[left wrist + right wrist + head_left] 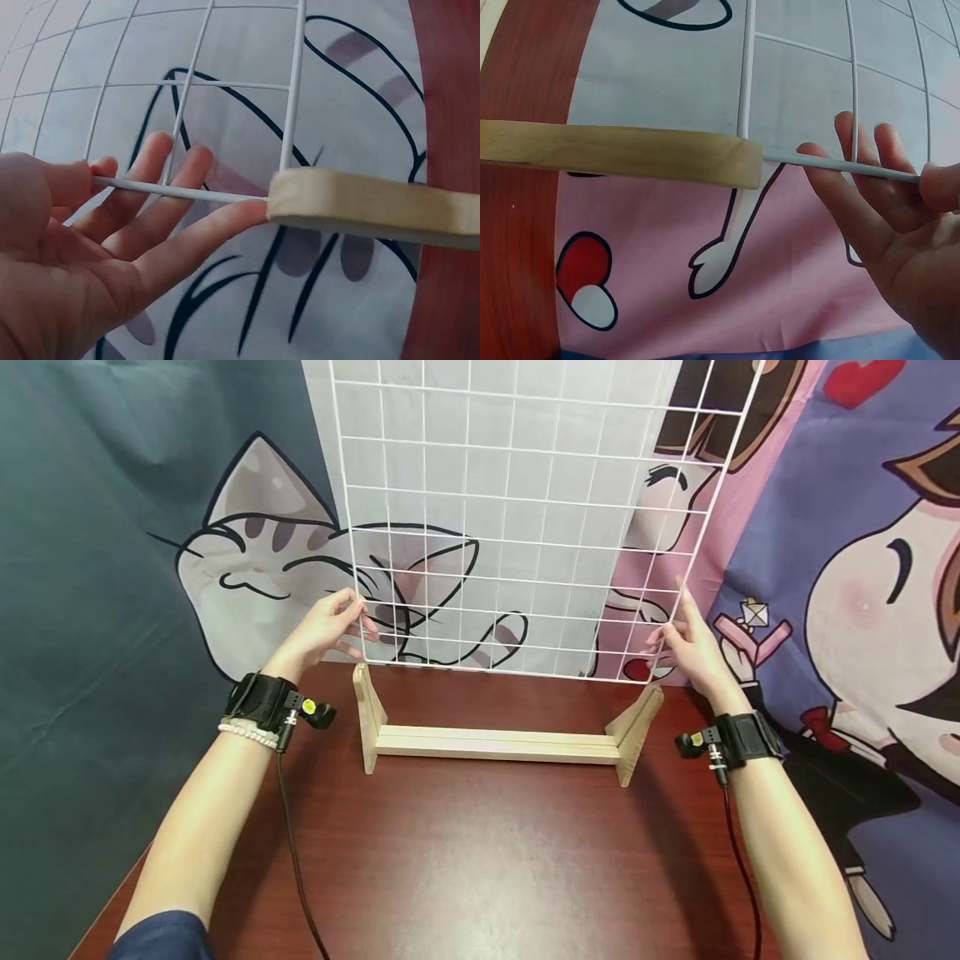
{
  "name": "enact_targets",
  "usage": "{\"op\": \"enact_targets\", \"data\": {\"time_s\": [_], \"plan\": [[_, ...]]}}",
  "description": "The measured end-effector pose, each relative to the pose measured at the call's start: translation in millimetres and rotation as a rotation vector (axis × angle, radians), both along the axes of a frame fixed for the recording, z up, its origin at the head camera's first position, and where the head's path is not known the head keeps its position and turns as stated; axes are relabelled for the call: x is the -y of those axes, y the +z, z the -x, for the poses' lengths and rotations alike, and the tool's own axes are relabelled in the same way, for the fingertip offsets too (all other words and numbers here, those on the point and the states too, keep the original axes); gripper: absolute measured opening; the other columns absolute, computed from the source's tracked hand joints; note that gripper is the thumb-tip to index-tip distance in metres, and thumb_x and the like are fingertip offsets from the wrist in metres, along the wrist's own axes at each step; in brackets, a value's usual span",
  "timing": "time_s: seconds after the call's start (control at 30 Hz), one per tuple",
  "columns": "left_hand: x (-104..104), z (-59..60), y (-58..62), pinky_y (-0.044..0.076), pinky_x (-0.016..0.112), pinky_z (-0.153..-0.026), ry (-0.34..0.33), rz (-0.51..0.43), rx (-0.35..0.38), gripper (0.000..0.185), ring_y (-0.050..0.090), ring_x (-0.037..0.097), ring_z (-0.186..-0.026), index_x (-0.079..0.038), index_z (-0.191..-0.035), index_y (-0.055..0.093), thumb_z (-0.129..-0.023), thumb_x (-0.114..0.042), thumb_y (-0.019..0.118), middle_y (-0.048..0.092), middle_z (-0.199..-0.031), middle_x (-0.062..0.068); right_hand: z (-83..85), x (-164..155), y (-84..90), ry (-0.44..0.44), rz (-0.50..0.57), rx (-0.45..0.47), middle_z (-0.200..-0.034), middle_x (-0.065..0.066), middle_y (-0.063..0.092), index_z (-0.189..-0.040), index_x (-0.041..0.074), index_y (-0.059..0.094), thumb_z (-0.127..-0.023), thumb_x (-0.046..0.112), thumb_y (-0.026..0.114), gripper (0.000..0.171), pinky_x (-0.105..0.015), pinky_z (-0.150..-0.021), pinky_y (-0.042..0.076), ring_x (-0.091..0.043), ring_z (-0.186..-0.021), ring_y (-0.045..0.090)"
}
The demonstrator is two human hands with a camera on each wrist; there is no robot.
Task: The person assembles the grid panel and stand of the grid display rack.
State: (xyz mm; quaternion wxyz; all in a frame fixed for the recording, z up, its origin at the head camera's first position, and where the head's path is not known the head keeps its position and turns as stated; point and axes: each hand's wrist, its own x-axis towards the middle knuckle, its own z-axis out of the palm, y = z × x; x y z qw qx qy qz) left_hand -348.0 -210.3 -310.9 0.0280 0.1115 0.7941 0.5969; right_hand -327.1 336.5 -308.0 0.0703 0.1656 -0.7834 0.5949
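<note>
A white wire grid panel (507,497) stands upright over a pale wooden stand (495,746), its lower corners at the tops of the stand's two end pieces. My left hand (328,627) pinches the panel's left edge wire near the bottom between thumb and fingers. In the left wrist view, one fingertip touches the rounded end of the left wooden piece (367,201). On the other side, my right hand (693,647) pinches the right edge wire low down. The right wrist view has the right wooden piece (622,152) against the panel's corner. Whether the corners sit in slots is hard to tell.
The stand rests on a dark red-brown table (480,852). Behind hangs a cloth with cartoon figures (255,585), and a purple printed cloth (795,527) lies to the right. Black wrist cameras (262,702) with cables (296,860) are strapped to both wrists.
</note>
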Motion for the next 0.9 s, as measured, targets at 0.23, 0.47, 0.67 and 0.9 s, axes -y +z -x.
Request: {"op": "enact_targets", "data": {"time_s": [0.23, 0.47, 0.67, 0.9], "plan": [[2.4, -15.3, 4.7, 0.059, 0.045, -0.060, -0.001, -0.008, -0.017, 0.020, 0.069, 0.011, -0.080, -0.013, -0.095, 0.049, -0.105, -0.026, 0.039, 0.068, -0.081, -0.002, -9.2, 4.3, 3.8, -0.040, -0.012, -0.018, -0.071, 0.002, 0.063, -0.153, 0.045, 0.009, -0.102, 0.005, 0.036, 0.070, -0.027, -0.056, 0.057, -0.011, -0.065, 0.068], [2.2, -24.4, 7.4, 0.059, 0.043, -0.060, 0.005, -0.015, -0.029, 0.022, 0.070, 0.011, -0.080, -0.010, -0.096, 0.049, -0.104, -0.029, 0.040, 0.069, -0.081, -0.002, -14.5, 6.3, 11.6, -0.151, -0.144, -0.048, -0.071, 0.009, 0.062, -0.152, 0.047, 0.009, -0.103, 0.008, 0.037, 0.069, -0.022, -0.058, 0.057, -0.004, -0.067, 0.066], [-0.6, -27.6, 6.8, 0.059, 0.042, -0.061, 0.014, 0.003, -0.031, 0.028, 0.069, 0.010, -0.080, -0.002, -0.101, 0.045, -0.104, -0.029, 0.040, 0.069, -0.081, -0.002, -18.7, 5.7, 6.9, -0.177, -0.155, -0.074, -0.071, 0.009, 0.062, -0.151, 0.049, 0.010, -0.102, 0.009, 0.038, 0.069, -0.021, -0.060, 0.057, -0.004, -0.066, 0.065], [-7.0, -24.9, 4.0, 0.059, 0.039, -0.060, 0.013, 0.001, -0.029, 0.024, 0.069, 0.011, -0.080, -0.004, -0.099, 0.045, -0.105, -0.026, 0.038, 0.068, -0.081, -0.002, -25.6, -0.7, -1.7, -0.113, -0.003, -0.084, -0.071, 0.004, 0.062, -0.153, 0.043, 0.013, -0.101, 0.004, 0.038, 0.070, -0.023, -0.059, 0.057, -0.006, -0.064, 0.067]]}}
